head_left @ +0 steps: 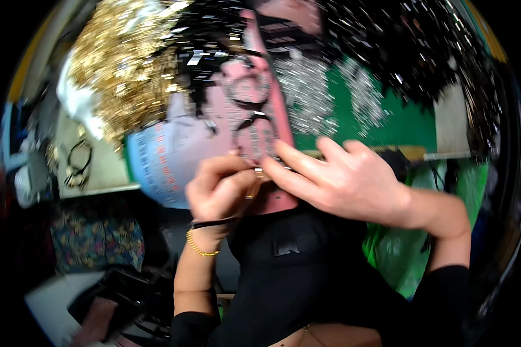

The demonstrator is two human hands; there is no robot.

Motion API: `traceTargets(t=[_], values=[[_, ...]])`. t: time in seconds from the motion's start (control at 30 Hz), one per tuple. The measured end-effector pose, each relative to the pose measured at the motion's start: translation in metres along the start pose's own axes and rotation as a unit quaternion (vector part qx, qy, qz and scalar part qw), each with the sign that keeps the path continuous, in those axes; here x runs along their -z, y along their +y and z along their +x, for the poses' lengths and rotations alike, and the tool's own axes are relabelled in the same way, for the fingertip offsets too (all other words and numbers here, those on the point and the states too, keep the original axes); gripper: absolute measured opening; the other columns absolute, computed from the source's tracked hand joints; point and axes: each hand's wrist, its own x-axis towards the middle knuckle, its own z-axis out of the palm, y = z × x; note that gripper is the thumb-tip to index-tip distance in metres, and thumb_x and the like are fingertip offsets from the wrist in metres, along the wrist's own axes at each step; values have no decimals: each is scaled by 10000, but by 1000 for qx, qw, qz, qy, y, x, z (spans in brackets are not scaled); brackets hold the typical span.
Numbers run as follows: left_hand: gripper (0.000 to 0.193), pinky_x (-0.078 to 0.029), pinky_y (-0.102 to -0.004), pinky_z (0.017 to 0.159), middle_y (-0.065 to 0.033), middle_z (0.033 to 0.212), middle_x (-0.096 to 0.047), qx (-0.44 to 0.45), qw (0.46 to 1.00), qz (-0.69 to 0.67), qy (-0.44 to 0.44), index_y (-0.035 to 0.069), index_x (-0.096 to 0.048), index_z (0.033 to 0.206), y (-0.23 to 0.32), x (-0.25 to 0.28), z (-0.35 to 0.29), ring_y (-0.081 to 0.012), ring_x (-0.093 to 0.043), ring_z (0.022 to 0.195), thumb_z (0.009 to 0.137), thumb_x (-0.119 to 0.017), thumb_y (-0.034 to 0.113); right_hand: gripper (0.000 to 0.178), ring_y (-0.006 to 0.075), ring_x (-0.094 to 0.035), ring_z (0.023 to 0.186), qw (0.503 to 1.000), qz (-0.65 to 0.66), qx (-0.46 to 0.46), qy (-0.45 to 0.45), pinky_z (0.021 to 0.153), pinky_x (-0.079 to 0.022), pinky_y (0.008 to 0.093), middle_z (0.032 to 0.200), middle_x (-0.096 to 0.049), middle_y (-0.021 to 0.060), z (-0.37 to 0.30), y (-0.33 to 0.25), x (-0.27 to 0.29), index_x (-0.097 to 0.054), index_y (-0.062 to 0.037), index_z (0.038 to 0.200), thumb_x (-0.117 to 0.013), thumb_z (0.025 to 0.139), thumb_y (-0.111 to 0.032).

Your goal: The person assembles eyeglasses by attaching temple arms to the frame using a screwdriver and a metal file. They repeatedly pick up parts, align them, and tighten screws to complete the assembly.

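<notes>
Head view: I see left hand [221, 185] curled, right hand [338, 173] with fingers stretched, fingertips nearly meeting. Blur there; I cannot tell what either grips. Pink board [281, 110] under both hands; gold tinsel [127, 63] beyond left.

The left hand [219, 184] is holding its fingers curled by the tabletop's [103, 165] near edge — the right hand [347, 178], palm down, is pointing its fingers toward those fingertips, while the right elbow [450, 225] is jutting outward.
</notes>
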Motion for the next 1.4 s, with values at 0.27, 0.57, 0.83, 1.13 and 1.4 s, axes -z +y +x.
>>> traceTargets(t=[0.27,0.57,0.83,1.13,1.4], values=[[235,-573,-310,595,-36,838,-642,-53,998,-8,30,82,-662,827,-8,9,6,-199,-664,705,693,-836,1,445,131,-557,628,994,-104,19,-3,458,-403,237,1176,-677,38,18,-7,6,-657,-167,1276,-620,834,-202],[174,-589,-448,885,-176,1069,-672,-92,964,-218,118,49,-596,901,38,68,-14,-339,-722,910,799,-735,23,472,279,-660,816,916,365,-163,-37,658,-539,348,1000,-621,135,2,2,42,-624,-48,1182,-829,776,-173],[401,-543,-370,659,-79,863,-696,306,829,413,221,74,-705,1027,-49,161,5,-280,-665,673,846,-781,423,266,63,-503,502,646,683,-336,-59,443,-391,196,866,-653,76,-38,25,-5,-569,23,1179,-633,1003,-166],[240,-323,-550,1129,-69,1211,-603,122,790,552,238,131,-688,1086,-179,192,23,-285,-549,1195,934,-686,317,219,83,-519,511,631,705,-321,38,467,-405,213,782,-617,65,-56,19,-15,-587,22,1083,-617,1001,-179],[167,-508,-441,750,-201,911,-698,155,921,351,66,3,-676,920,-207,178,70,-373,-667,826,914,-662,169,123,103,-618,782,700,650,-295,16,699,-502,265,903,-659,22,-38,24,1,-643,-9,1035,-633,979,-118]])
